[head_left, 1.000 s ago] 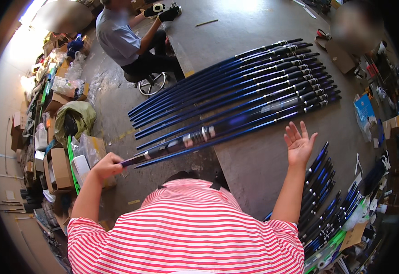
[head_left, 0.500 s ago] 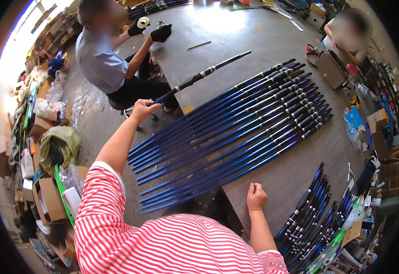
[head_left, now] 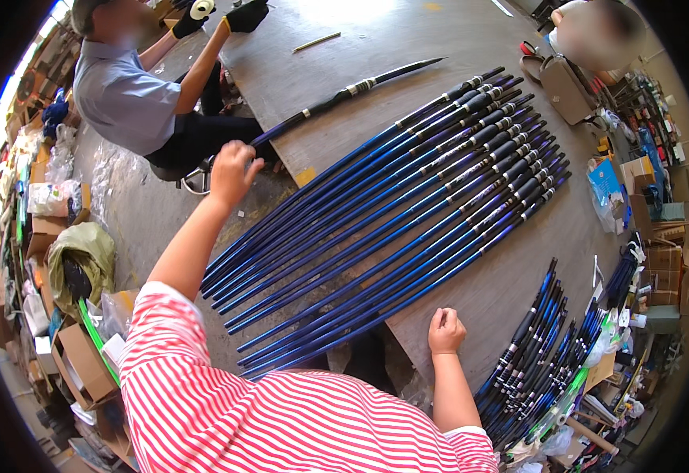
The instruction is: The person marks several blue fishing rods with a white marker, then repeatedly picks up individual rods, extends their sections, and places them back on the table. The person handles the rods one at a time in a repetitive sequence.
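At the upper left, my left hand [head_left: 232,175] is beside the lower end of a single dark fishing rod [head_left: 337,96]. Its thumb stands apart from the fingers, and the rod's end reaches the fingertips without a visible grip round it. That rod slants across the table's left edge, away from the others. A row of blue and black fishing rods [head_left: 407,205] lies side by side, their thin blue ends jutting over the near edge. My right hand [head_left: 446,331] is closed above the table's near edge, right of the row; whatever its fingers may hold is hidden.
The grey table [head_left: 510,276] holds another pile of rods [head_left: 530,347] at the lower right. Across the left side sits a co-worker [head_left: 124,94] in black gloves, holding a white roll [head_left: 202,9]. Another person [head_left: 597,35] is at the far right. Cardboard boxes [head_left: 83,359] crowd the left.
My left hand has loosened its grip on the single rod, which now lies farther back and left in view. My right hand stays almost still. The whole view has shifted slightly.
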Demonstrator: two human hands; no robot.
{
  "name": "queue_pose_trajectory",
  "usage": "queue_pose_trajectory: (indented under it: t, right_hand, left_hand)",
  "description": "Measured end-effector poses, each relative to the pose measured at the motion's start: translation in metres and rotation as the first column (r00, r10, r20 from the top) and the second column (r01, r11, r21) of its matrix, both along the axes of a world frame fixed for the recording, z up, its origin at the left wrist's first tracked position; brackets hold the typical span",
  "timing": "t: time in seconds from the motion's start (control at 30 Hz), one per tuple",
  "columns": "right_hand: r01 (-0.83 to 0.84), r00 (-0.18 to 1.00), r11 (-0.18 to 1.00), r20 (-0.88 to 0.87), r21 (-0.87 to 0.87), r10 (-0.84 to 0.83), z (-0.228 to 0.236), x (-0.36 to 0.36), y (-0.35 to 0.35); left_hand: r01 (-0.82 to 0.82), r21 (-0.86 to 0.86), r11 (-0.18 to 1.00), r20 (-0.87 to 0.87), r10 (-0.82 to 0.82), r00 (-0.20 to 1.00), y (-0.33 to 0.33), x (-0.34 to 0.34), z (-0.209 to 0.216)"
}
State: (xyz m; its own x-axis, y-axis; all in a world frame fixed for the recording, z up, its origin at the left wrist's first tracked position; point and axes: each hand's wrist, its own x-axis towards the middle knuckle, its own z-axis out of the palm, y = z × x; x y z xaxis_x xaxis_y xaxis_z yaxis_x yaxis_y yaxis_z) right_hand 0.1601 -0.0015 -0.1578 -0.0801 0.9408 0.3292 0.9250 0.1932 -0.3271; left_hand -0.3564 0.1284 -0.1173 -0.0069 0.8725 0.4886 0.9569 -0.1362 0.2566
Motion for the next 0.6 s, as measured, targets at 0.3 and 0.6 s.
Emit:
queue_pose_trajectory:
  t: [0.3, 0.6]
  right_hand:
    - [-0.010, 1.000, 1.000, -0.023, 0.004, 0.010, 0.003, 0.002, 0.000]
    - [0.019, 0.874, 0.997, -0.486, 0.071, 0.018, 0.026, -0.022, 0.046]
  left_hand:
    - [-0.120, -0.626, 0.770, 0.201, 0.309, 0.930, -0.189, -0.011, 0.002]
    - [0.006, -0.530, 0.848, 0.418, 0.255, 0.872, -0.242, 0.076, 0.118]
